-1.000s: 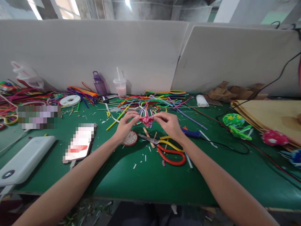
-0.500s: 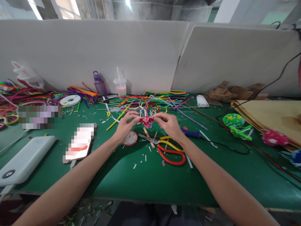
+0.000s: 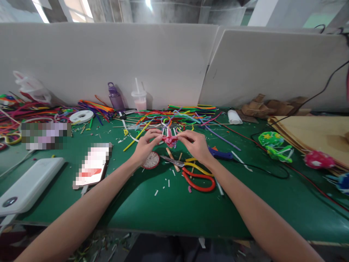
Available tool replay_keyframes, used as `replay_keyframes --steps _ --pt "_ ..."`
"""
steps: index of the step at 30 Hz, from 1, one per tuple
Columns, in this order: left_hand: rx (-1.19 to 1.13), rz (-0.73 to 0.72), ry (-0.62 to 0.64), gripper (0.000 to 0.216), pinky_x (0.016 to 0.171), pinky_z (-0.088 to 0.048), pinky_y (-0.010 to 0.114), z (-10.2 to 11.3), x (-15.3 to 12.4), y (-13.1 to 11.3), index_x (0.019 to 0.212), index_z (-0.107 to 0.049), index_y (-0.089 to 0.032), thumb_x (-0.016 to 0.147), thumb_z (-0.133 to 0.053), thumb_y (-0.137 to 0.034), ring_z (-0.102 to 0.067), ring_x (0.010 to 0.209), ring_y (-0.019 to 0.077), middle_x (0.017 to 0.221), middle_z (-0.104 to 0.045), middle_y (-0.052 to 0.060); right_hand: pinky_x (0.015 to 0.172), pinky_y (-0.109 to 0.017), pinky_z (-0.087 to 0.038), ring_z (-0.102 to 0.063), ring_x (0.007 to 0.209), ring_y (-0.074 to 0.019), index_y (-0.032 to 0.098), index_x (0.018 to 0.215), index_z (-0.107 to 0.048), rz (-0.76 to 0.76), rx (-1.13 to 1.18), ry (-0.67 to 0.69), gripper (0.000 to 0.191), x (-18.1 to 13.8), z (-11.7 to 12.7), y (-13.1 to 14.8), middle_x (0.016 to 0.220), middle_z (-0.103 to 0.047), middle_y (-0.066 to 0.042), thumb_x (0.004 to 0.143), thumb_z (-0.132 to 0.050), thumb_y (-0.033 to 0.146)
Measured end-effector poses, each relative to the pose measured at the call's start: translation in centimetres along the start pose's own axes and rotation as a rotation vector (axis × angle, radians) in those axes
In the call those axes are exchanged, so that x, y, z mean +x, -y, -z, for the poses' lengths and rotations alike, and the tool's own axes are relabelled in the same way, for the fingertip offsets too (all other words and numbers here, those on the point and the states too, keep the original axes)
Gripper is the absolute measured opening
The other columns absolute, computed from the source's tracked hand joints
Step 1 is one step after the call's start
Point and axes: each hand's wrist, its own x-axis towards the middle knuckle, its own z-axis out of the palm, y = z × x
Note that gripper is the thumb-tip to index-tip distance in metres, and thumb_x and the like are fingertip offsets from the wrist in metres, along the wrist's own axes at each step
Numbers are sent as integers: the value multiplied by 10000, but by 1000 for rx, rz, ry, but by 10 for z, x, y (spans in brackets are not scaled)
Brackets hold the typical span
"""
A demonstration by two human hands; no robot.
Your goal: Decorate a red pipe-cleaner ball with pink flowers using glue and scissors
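Both hands meet above the desk, the left hand and right hand each pinching one end of a small red flower held crosswise between them, equally near both, just above the scissors.

The left hand and right hand cover much of the small red piece pinched between them. Left of the left hand, a pixelated patch hides something.

Red-handled scissors on the table just nearer than the right hand, bead dish beside the left hand, white power bank far left, purple bottle and cup beyond.
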Motion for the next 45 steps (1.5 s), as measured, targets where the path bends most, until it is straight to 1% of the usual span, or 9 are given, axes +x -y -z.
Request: replay_keyframes --steps 6,13,19,24,32,36,40,42,45 --pt "13 -9 -3 233 822 -466 318 -1 0 -1 672 -718 -209 769 -678 -417 -545 1015 204 999 -593 60 699 -310 -465 -631 735 -178 255 815 -719 30 -7 -7 115 -1 -1 1 805 -716 -16 859 -613 249" --pt "-24 -2 9 304 780 -479 300 0 0 0 636 -704 -197 788 -655 -456 -546 1027 211 1066 -599 71 678 -294 -465 -627 722 -170 245 818 -719 27 -17 -10 126 1 -1 -1 799 -714 -16 867 -604 255" --pt "-31 -4 12 268 747 -471 271 1 0 2 682 -724 -194 783 -667 -436 -549 1002 199 1051 -597 66 675 -276 -476 -632 705 -156 224 817 -717 76 -16 -34 122 0 -2 -2 791 -718 -13 863 -605 227" --pt "-169 78 -9 292 688 -454 254 1 0 4 833 -750 -212 808 -629 -476 -556 949 183 1094 -596 58 666 -279 -483 -635 700 -159 227 812 -718 77 -28 -40 130 -1 -2 -4 782 -717 -14 867 -602 249" --pt "-200 109 -35 303 680 -452 246 0 0 1 778 -742 -190 753 -682 -486 -557 925 181 1079 -613 58 667 -281 -463 -623 708 -161 225 809 -718 50 -9 -31 139 -1 -1 -2 789 -711 -20 865 -598 265" --pt "-196 108 -40 321 687 -452 256 0 0 0 830 -750 -208 757 -668 -509 -551 959 196 1071 -625 58 600 -271 -424 -569 633 -139 218 795 -705 -46 61 -23 130 -1 -2 -1 738 -676 -11 845 -609 290" --pt "-159 82 -18 250 680 -444 261 0 0 2 837 -753 -218 753 -696 -447 -559 959 194 1075 -622 58 466 -256 -326 -414 446 -94 204 762 -667 -234 255 -3 154 1 -2 0 536 -514 43 812 -626 344" --pt "-119 51 15 200 735 -455 280 1 1 3 822 -751 -223 750 -709 -405 -559 1004 206 1081 -615 60 436 -254 -295 -374 402 -81 199 739 -645 -309 364 24 182 3 -1 1 487 -452 65 782 -649 376" --pt "-62 6 48 156 911 -430 335 1 0 3 756 -747 -217 743 -721 -371 -546 1076 222 1066 -611 64 412 -251 -277 -379 379 -76 196 716 -617 -400 473 55 223 4 -1 1 476 -439 74 742 -674 410"
